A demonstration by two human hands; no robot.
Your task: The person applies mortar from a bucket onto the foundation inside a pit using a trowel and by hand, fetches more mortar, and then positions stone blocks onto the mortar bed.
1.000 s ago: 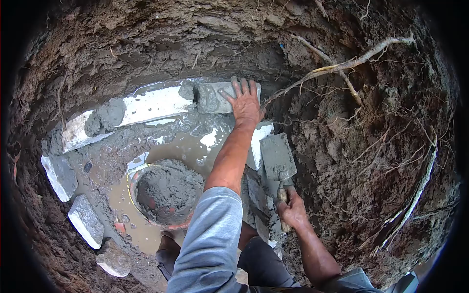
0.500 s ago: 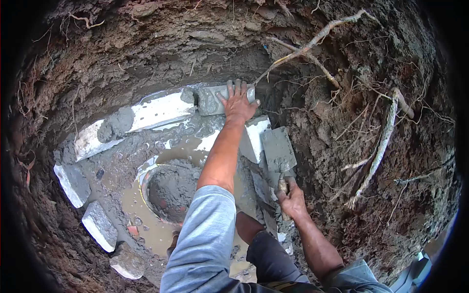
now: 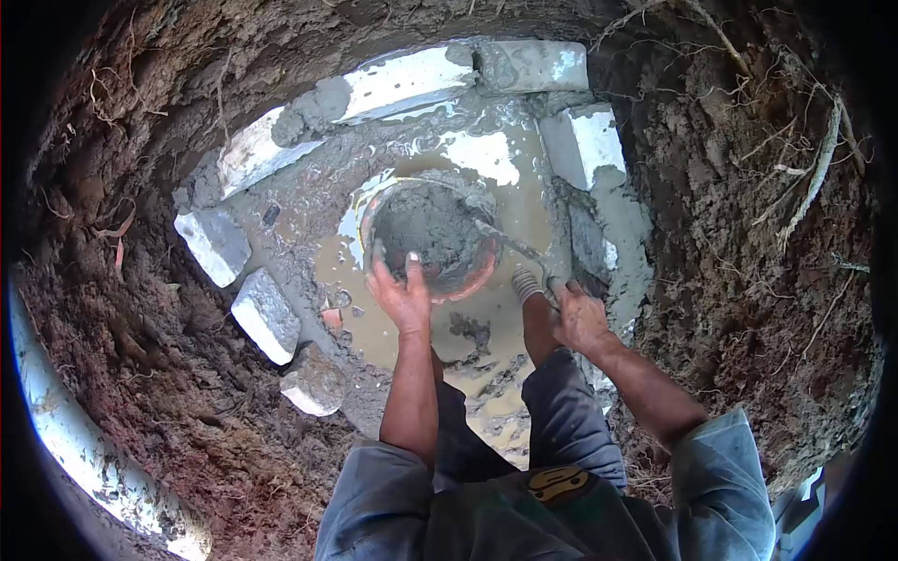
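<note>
**The bare left hand (image 3: 402, 292) and the bare right hand (image 3: 578, 316) were near the centre of our frame**

In the middle of the frame we saw a round, reddish-orange basin (image 3: 483, 272), filled with wet, grey, lumpy mortar (image 3: 421, 220). It stood in shallow, light-brown muddy water (image 3: 519, 192).

The left hand lay at the lower left part of the basin's rim. It was half open, with the thumb apart from the bent fingers; we could not tell whether it gripped the rim or only rested there. The right hand, right of the centre, was closed around the near end of a thin, mud-covered metal trowel (image 3: 513, 242). The trowel pointed towards the upper left and reached over the right side of the basin, its tip at the mortar.

At the upper middle we saw a long, white-faced block with small dark marks (image 3: 402, 82), and just right of it a rectangular block smeared with grey (image 3: 547, 65). A tilted grey-and-white block (image 3: 594, 145) lay below that one. Pale, twisted roots (image 3: 823, 178) stuck out from the brown earth wall (image 3: 730, 224) at the right.
</note>
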